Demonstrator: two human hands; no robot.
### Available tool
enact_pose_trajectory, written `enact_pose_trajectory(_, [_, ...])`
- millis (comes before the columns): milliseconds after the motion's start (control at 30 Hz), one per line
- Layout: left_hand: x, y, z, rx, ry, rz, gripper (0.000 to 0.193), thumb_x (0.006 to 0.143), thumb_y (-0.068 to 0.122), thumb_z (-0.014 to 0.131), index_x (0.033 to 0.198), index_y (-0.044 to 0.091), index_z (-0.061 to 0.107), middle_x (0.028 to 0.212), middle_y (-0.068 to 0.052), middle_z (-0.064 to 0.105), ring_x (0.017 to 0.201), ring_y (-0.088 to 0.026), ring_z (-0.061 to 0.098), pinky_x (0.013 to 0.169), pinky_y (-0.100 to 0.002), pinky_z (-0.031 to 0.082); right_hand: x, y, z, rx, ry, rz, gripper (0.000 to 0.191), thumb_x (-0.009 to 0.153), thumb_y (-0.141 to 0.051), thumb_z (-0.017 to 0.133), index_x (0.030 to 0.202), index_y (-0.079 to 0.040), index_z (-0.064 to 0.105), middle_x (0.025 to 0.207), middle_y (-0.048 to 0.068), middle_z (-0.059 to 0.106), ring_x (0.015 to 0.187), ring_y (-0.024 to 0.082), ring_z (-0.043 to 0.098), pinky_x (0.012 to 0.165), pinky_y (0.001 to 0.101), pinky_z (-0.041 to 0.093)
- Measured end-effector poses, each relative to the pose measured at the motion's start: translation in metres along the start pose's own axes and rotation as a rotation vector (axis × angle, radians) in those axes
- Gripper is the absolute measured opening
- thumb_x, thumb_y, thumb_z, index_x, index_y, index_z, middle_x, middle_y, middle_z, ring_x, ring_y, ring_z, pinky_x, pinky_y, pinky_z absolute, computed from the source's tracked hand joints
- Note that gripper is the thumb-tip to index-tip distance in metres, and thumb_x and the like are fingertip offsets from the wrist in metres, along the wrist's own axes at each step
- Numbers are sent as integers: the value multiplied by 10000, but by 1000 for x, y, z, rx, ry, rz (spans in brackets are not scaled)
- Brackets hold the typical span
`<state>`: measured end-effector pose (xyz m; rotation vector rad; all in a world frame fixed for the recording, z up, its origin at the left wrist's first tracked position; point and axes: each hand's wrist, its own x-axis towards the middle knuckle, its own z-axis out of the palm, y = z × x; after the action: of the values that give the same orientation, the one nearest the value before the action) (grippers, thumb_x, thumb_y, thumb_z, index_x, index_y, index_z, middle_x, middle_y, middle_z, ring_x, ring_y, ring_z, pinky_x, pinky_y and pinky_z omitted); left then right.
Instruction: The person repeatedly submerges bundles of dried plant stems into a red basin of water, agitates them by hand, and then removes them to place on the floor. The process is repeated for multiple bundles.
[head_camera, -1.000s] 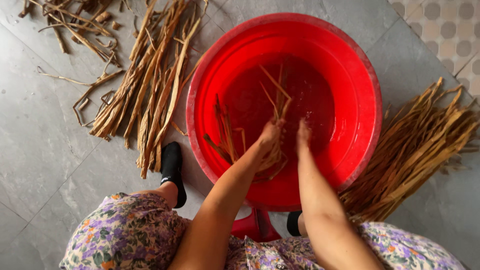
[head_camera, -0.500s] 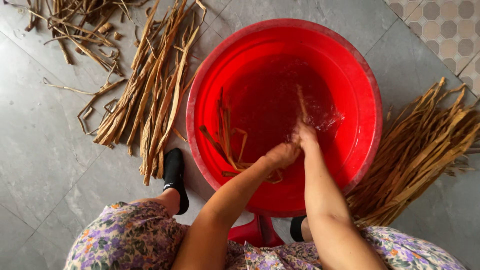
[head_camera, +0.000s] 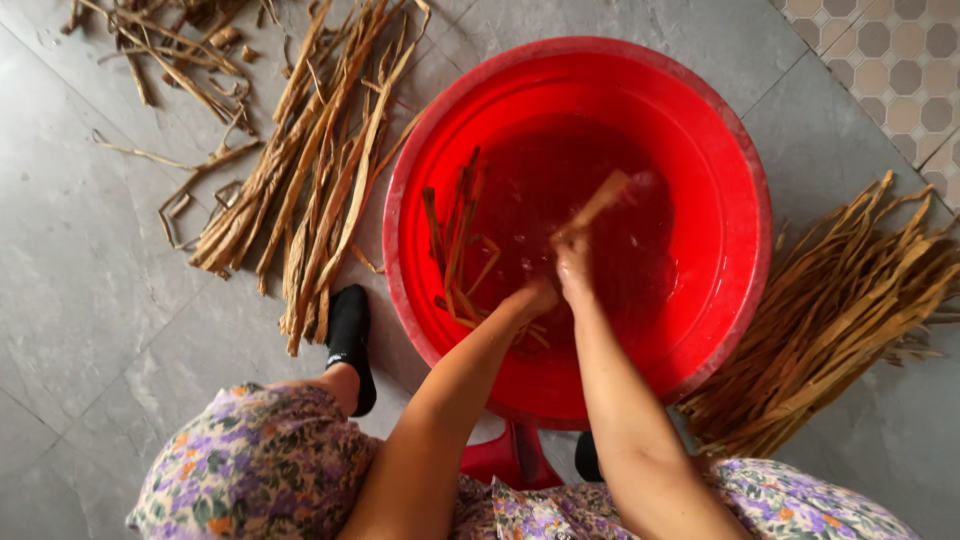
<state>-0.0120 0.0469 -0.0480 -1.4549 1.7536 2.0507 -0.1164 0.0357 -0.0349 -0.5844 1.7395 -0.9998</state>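
Two hands under water, one strip half out

Both hands down in red plastic basin, water inside. Right hand clenched round lower end of a tan dried-leaf strip; strip angled up and away from fingertips, top end blurred, prob. mid-motion. Left hand just beside right, touching or nearly so; fingers curled down into water near base of soaking strips. Grasping one or just pressing: can't tell, water hides it.

Soaking strips fanned out leftward of left fingers, partly submerged, a few tips poking above surface. Dry bundle on floor well to the right of right hand, outside basin. Second dry pile well left of left hand, past basin rim, w/ loose scraps beyond. Black-socked foot near that pile, close to basin wall.

Risks, as judged:
- Splash over rim from brisk strip movement → wet tile floor → slip hazard for socked foot.
- Brittle dry strip snapping if bent hard before softening; grip low on strip, long free end = leverage.
- Sharp leaf edges or splinters vs wet, softened skin of clenched fingers.
- Strips tangling under left fingers, pulling several at once.
- Basin tipping unlikely, but knee pressure at near rim could slosh it.
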Motion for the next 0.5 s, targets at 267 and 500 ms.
enact_pose_trajectory(267, [-17,41,25,812,51,517,348,1130,261,437,1211,7,661,1090,-198,708,898,-317,682,767,-452,558,20,-20,-48,222,236,288,557,1065,-543,645,1068,13,615,838,121,571,688,258,516,583,405,440])
enact_pose_trajectory(500, [-19,36,-28,-434,186,44,248,1038,239,533,1164,62,653,951,-134,676,804,-227,611,737,-441,535,-3,-26,-83,470,309,251,652,898,-643,578,1330,-155,565,1267,43,634,1046,240,677,868,439,543])
